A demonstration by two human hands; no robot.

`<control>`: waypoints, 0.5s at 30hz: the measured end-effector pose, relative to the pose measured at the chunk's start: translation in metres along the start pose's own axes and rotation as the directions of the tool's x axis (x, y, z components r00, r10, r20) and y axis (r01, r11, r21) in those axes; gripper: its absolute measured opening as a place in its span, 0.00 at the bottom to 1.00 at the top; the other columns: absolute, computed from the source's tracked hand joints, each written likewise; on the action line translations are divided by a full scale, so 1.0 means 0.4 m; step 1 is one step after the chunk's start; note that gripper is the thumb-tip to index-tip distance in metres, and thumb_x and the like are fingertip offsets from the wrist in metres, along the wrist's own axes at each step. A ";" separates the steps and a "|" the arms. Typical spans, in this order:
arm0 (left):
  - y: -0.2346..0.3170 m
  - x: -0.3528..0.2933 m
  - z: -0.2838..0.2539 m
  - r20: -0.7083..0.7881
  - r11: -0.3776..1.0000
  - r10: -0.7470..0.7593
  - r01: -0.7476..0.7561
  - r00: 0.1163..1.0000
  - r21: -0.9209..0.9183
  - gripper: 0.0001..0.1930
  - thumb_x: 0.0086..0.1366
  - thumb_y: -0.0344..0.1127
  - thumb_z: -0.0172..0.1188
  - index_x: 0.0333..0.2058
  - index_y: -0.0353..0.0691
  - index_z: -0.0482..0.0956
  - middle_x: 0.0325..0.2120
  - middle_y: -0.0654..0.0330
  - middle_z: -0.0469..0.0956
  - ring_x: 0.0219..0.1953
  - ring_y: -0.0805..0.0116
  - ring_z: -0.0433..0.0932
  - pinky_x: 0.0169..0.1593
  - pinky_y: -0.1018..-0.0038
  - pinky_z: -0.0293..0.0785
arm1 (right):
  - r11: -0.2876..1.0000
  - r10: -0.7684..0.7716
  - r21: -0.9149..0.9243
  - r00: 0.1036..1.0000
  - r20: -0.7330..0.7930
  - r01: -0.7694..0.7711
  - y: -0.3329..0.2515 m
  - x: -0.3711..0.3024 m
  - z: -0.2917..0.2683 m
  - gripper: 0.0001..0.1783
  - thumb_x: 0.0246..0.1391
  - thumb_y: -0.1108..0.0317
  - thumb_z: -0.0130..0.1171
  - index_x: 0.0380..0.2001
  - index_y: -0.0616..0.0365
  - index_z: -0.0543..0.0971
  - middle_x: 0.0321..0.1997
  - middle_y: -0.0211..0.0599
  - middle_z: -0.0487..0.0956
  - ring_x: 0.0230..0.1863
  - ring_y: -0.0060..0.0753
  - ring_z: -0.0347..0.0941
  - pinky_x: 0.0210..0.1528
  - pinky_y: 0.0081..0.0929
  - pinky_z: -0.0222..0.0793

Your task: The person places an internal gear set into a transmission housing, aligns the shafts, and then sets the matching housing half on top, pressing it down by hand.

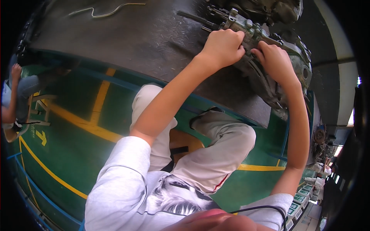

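A grey metal gearbox casing (300,63) lies on the dark metal workbench (127,29), with thin shafts (194,20) sticking out to its left. My left hand (224,45) is closed in a fist against the casing's near side, below a knobbly cast part (243,24). Just to its right, my right hand (274,61) is curled at the casing, its thumb beside a small dark round spot. The hands are a short gap apart. Fingers hide whatever either one grips.
Another metal casing (283,9) sits behind. A bent thin rod (101,14) lies at the bench's far left. My knees (239,134) are close under the bench edge. Another person's arm (13,88) and a stool (40,106) are at the left.
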State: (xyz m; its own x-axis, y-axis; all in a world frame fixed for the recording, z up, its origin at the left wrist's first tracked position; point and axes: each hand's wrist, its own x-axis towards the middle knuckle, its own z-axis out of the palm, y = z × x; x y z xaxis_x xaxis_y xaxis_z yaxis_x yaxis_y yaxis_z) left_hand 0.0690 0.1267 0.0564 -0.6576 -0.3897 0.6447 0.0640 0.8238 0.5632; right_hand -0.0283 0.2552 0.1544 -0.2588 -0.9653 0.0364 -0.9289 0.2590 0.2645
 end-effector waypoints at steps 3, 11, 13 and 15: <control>0.014 0.001 -0.008 -0.009 0.999 -0.048 0.049 0.999 0.023 0.13 0.50 0.43 0.59 0.24 0.38 0.71 0.18 0.52 0.75 0.25 0.52 0.76 0.30 0.63 0.71 | 0.995 0.087 0.039 0.996 0.016 -0.088 -0.016 0.001 -0.031 0.10 0.47 0.65 0.55 0.31 0.57 0.69 0.24 0.43 0.73 0.31 0.48 0.70 0.32 0.39 0.65; -0.005 0.007 -0.002 0.075 0.999 -0.021 0.018 0.997 0.038 0.14 0.50 0.42 0.59 0.28 0.37 0.70 0.21 0.52 0.76 0.27 0.51 0.76 0.31 0.63 0.72 | 0.998 0.057 0.029 0.998 0.038 -0.058 -0.012 -0.005 -0.020 0.10 0.47 0.65 0.55 0.31 0.57 0.69 0.26 0.44 0.74 0.33 0.49 0.70 0.33 0.39 0.65; -0.010 0.012 -0.011 0.049 0.999 -0.032 0.032 0.998 -0.001 0.14 0.50 0.43 0.59 0.29 0.39 0.70 0.22 0.53 0.77 0.28 0.52 0.77 0.32 0.64 0.72 | 0.996 0.057 0.061 0.998 0.042 -0.059 -0.007 -0.013 -0.023 0.10 0.47 0.65 0.55 0.31 0.57 0.69 0.26 0.44 0.74 0.33 0.49 0.70 0.34 0.39 0.65; -0.003 0.010 -0.012 0.006 0.998 -0.019 0.019 1.000 0.064 0.16 0.50 0.47 0.60 0.29 0.40 0.71 0.21 0.54 0.76 0.28 0.54 0.76 0.31 0.65 0.71 | 0.982 -0.128 0.134 0.991 -0.036 0.131 0.013 -0.017 -0.019 0.12 0.49 0.61 0.54 0.31 0.58 0.69 0.26 0.45 0.74 0.32 0.50 0.71 0.33 0.40 0.65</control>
State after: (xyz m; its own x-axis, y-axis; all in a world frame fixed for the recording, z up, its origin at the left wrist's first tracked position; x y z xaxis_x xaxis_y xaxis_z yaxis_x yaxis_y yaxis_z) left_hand 0.0698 0.1222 0.0608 -0.6634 -0.4028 0.6306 0.0037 0.8410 0.5410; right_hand -0.0292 0.2627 0.1629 -0.1286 -0.9910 0.0366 -0.9819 0.1324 0.1356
